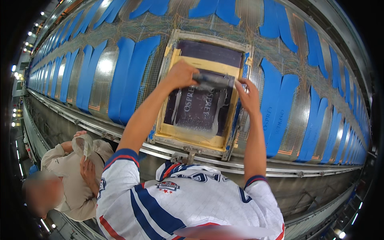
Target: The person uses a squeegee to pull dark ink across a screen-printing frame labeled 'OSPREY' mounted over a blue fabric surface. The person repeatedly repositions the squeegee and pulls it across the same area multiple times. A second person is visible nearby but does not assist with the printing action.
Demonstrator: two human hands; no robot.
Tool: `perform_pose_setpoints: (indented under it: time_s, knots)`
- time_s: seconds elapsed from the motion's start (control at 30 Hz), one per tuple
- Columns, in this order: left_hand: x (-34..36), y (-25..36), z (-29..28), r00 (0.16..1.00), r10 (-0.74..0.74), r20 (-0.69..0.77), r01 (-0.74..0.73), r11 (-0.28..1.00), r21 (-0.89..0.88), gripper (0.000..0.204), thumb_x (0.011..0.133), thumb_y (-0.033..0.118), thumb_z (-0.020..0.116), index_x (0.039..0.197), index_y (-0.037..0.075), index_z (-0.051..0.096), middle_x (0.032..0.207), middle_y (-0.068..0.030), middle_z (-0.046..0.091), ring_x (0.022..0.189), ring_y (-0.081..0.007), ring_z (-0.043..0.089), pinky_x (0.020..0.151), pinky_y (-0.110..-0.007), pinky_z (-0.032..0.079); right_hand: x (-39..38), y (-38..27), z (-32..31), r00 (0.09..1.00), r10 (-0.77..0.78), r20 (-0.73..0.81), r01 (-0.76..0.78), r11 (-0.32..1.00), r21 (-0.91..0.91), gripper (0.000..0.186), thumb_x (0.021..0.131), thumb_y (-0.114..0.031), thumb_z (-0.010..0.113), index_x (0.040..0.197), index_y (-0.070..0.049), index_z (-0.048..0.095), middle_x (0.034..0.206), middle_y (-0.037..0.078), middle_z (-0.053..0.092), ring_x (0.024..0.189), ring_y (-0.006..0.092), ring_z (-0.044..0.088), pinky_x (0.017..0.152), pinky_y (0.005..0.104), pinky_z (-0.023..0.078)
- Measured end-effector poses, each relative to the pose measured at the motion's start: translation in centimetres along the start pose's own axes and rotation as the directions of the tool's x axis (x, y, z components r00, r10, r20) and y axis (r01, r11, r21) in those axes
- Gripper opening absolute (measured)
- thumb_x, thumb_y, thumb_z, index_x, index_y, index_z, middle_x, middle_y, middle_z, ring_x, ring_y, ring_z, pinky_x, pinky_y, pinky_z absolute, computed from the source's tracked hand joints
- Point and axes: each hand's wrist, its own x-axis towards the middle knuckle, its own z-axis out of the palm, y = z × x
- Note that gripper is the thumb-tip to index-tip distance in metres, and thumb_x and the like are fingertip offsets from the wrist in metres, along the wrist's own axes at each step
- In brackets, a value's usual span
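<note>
A screen-printing frame (161, 93) with yellow-taped edges lies on the long table before me. Its dark mesh has pale lettering and a streaky, wet-looking film of pale ink (196, 130) toward the near end. Across the upper part of the mesh lies a dark squeegee (214, 81), slightly blurred. My left hand (182, 75) is closed around its left end. At its right end, my right hand (249, 96) has the fingertips closed on the squeegee's edge. The blade's contact with the mesh is hidden from this angle.
Blue fabric pieces (134, 76) lie in rows on metal plates along the table, some with lettering (272, 108). A metal rail (280, 169) runs along the near edge. On my left stands a person in a beige top (76, 176), holding a pale cloth-like thing (83, 145).
</note>
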Motion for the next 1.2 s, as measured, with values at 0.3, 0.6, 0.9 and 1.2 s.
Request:
perform_pose_setpoints:
  time_s: [0.3,0.6,0.9,1.2]
  knots:
    - [2.1,-0.7,0.8,0.999,0.016,-0.045,-0.011,0.994,0.111,0.035,0.065,0.039,0.084,0.087,0.014,0.076,0.081,-0.0108,0.071,0.08,-0.0326,0.067,0.079,-0.044,0.05,6.4,-2.8,4.8,0.885,0.036,0.465,0.192,0.88,-0.434,0.036,0.075,-0.027,0.078,0.1,-0.002,0.07,0.089,0.021,0.071,0.086,0.0396,0.068,0.076,0.0458,0.054]
    - [-14.8,6.4,6.1,0.999,0.021,0.05,-0.021,1.0,0.007,0.027,0.068,0.042,0.082,0.08,0.019,0.073,0.075,-0.0022,0.069,0.075,-0.0225,0.066,0.076,-0.042,0.04,-12.9,-5.7,5.2,0.857,-0.007,0.515,0.244,0.887,-0.393,0.028,0.07,-0.026,0.081,0.09,-0.009,0.071,0.079,0.016,0.07,0.081,0.0341,0.067,0.08,0.0436,0.047]
    - [1.2,-0.4,0.4,1.0,-0.007,0.001,0.007,0.997,0.079,0.039,0.067,0.042,0.084,0.093,0.014,0.076,0.074,-0.0051,0.07,0.081,-0.0278,0.065,0.087,-0.041,0.043,5.8,-3.8,4.4,0.87,0.066,0.488,0.217,0.838,-0.5,0.031,0.073,-0.027,0.079,0.097,-0.009,0.072,0.09,0.019,0.071,0.089,0.039,0.068,0.079,0.0465,0.054]
    - [4.5,-2.1,0.2,1.0,-0.007,0.031,0.003,0.994,0.112,0.036,0.07,0.047,0.081,0.089,0.017,0.074,0.076,-0.0066,0.071,0.078,-0.0282,0.067,0.081,-0.042,0.043,8.7,-3.0,5.4,0.876,0.165,0.454,0.08,0.877,-0.473,0.029,0.074,-0.023,0.078,0.099,-0.009,0.073,0.094,0.019,0.072,0.092,0.0396,0.068,0.081,0.0471,0.054]
